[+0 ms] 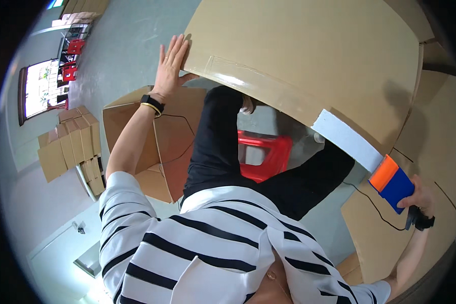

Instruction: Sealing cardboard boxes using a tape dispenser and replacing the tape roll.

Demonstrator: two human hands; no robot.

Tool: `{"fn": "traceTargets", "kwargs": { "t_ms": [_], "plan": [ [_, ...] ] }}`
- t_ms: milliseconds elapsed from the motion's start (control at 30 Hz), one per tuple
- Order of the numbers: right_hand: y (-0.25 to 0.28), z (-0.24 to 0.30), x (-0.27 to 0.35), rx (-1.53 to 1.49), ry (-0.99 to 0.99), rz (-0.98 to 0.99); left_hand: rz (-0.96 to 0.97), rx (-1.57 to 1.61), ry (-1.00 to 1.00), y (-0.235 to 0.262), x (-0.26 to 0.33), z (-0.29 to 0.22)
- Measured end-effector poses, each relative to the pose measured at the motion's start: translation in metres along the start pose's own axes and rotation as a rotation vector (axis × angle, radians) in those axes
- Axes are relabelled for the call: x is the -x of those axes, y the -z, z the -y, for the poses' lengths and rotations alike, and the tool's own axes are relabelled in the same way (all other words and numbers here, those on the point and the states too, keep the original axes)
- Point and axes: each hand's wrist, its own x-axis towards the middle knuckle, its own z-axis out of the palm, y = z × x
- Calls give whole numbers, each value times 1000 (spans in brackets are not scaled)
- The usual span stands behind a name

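A large brown cardboard box (309, 45) lies in front of me, with a band of clear tape (253, 81) along its near edge. My left hand (172, 66) rests on the box's left corner, its fingers stretched out and the thumb by the near edge. Over on the right, my right hand (418, 197) grips a blue and orange tape dispenser (394, 185). From its orange end a pale strip of tape (347, 139) runs to the box's near edge; the strip's far end looks jagged. Whether that end sticks to the cardboard I cannot tell.
An open cardboard box (137, 131) stands by my left leg. Between my legs is a red plastic stool (266, 152). Cardboard sheets (375, 233) lie on the right. Stacked boxes (71, 142) and red chairs (71, 73) stand farther left. Thin black cords (377, 210) hang near both wrists.
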Motion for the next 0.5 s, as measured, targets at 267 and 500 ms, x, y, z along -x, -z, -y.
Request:
{"fn": "traceTargets", "kwargs": {
  "t_ms": [267, 500],
  "plan": [
    [1, -4, -8, 33, -147, -105, 224, -34, -118, 13, -4, -104],
    [-9, 4, 4, -3, -98, -107, 170, 283, -321, 11, -48, -224]
  ]
}}
